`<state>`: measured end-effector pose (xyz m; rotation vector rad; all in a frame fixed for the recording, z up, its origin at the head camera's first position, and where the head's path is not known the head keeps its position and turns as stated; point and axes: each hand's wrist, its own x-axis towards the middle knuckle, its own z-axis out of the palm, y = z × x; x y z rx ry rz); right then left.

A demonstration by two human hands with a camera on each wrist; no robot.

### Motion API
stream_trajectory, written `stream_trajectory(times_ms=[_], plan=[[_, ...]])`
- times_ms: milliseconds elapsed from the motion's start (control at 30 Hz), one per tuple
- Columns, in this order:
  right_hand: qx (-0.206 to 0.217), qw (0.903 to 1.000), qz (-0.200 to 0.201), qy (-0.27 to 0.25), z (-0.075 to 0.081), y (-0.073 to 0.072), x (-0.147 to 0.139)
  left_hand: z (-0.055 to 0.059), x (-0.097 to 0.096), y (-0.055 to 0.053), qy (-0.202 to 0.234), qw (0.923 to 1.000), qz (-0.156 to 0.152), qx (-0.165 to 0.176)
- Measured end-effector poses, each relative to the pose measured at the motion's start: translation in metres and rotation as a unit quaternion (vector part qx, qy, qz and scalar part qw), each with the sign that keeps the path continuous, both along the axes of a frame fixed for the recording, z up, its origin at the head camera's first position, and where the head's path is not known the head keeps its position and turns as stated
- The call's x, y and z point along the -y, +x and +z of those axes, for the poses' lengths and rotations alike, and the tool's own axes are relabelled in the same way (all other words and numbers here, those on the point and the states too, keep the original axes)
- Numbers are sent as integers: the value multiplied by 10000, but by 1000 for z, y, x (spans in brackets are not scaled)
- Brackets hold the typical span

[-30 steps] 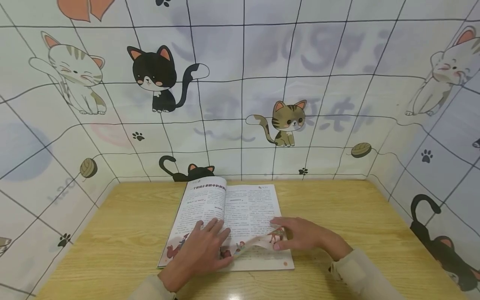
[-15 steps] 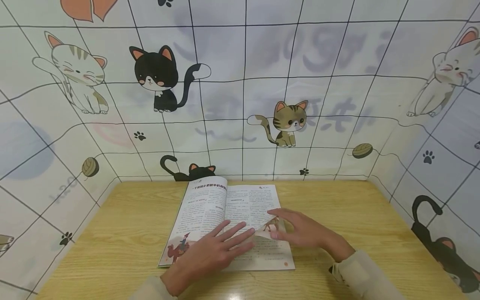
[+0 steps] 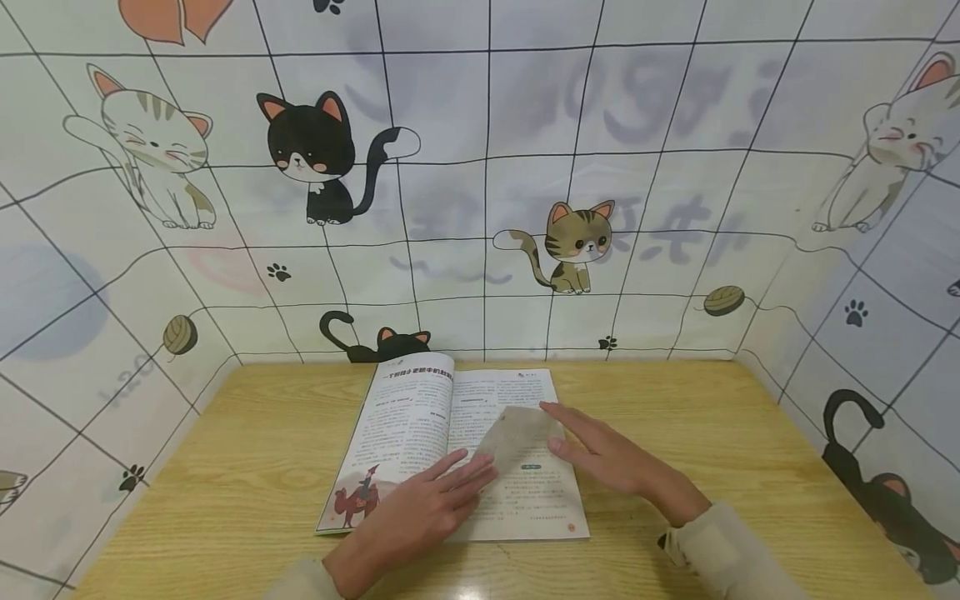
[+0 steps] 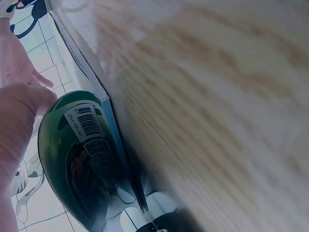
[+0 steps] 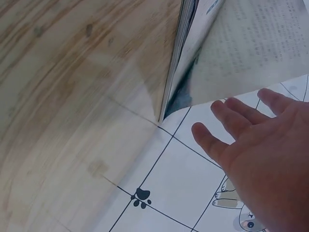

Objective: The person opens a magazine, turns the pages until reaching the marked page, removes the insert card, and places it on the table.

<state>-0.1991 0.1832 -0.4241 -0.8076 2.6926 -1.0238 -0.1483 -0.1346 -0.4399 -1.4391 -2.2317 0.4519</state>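
Observation:
An open magazine (image 3: 420,417) lies on the wooden table, its left half bowed upward. From its right half a loose page (image 3: 517,437) curls up and over toward the left, showing its printed underside. My left hand (image 3: 420,508) is over the lower middle of the magazine, its straight fingers against the curled page. My right hand (image 3: 618,458) is at the page's outer edge, fingers extended and thumb apart. In the right wrist view the right hand's fingers (image 5: 231,116) lie along the raised page's edge; whether they touch is unclear. The left wrist view shows the green back cover (image 4: 72,159) with a barcode.
The table (image 3: 277,442) extends to both sides of the magazine. Behind it and along the sides stand wall panels (image 3: 450,192) printed with cartoon cats and grid lines.
The right page's lower corner has lifted and folded up and over. My left hand has left the gutter and shifted right. My right hand's fingers have risen slightly and straightened.

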Motion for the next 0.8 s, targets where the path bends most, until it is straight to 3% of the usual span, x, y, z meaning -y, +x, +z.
stream_trajectory(times_ms=[200,467,567,800], plan=[[214,9996,-109,135,-4,-2,-7,-1,-1,-1,-117,9998,79,-103],[642,9873,851,1175,-17,0,-13,-1,-3,1,-85,9994,314,-141],[552,9859,1038,1191,-18,2,-13,-1,-3,1,16,9993,375,-77],[364,9845,977,1408,-12,5,-9,1,-4,1,172,9985,528,-14]])
